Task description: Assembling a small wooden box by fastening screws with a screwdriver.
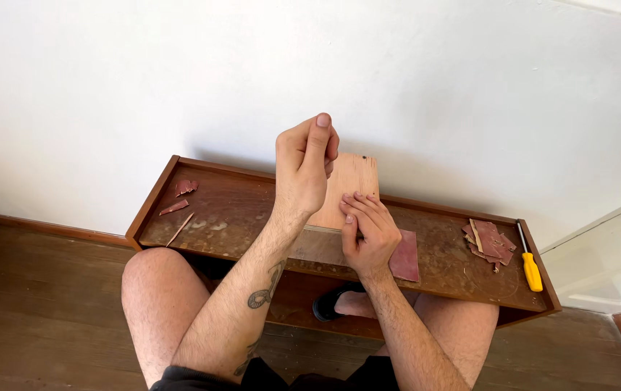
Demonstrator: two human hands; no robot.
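Observation:
My left hand (305, 163) is raised above the furniture, its fingers curled and the thumb pressed against them; nothing shows in it. A light wooden board (354, 181) stands tilted on the dark brown wooden furniture piece (238, 210), which lies along the white wall. My right hand (368, 233) grips the lower end of that board, fingers laid over it. Just right of this hand a reddish flat sheet (406, 257) lies on the dark wood.
A pile of reddish veneer scraps (489, 241) and a yellow-handled screwdriver (531, 269) lie at the right end. Small reddish scraps (185, 187) and a thin wooden sliver (180, 229) lie at the left end. My bare knees and a sandalled foot (339, 303) sit below, on a wooden floor.

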